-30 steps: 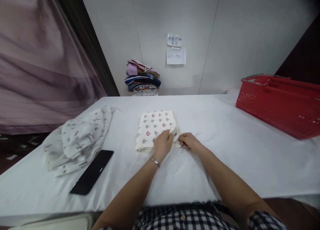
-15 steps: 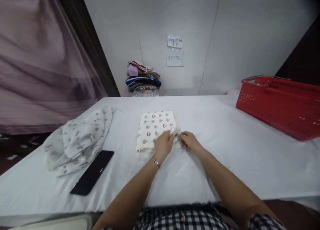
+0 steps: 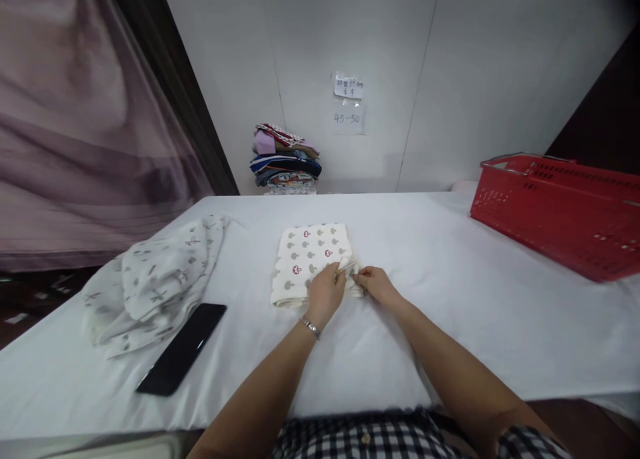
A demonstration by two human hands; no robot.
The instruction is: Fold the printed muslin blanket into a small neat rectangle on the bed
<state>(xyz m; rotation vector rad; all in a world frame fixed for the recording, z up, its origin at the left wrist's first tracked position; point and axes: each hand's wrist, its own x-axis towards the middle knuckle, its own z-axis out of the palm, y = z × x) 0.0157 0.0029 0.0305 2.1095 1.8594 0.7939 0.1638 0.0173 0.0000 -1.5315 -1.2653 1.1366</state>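
Observation:
A folded white cloth (image 3: 310, 256) with grey and red mushroom-like prints lies flat on the white-covered table (image 3: 430, 246). My left hand (image 3: 327, 289) is closed on its lower right corner, the upper layer lifted between the fingers. Beside it, my right hand (image 3: 375, 282) pinches the cloth's right edge, fingertips pressed together at the layers. The cloth hides the tips of my left fingers in part.
On the left lies a crumpled white patterned cloth (image 3: 160, 279), with a black phone (image 3: 183, 349) next to it. Several folded fabrics form a stack (image 3: 286, 159) at the back edge. A red basket (image 3: 555, 212) stands at the right. Paper signs (image 3: 347, 106) hang on the wall.
My right hand has shifted slightly left, closer to my left hand, along the cloth's edge. The left hand keeps its hold on the corner. The view has tilted a little.

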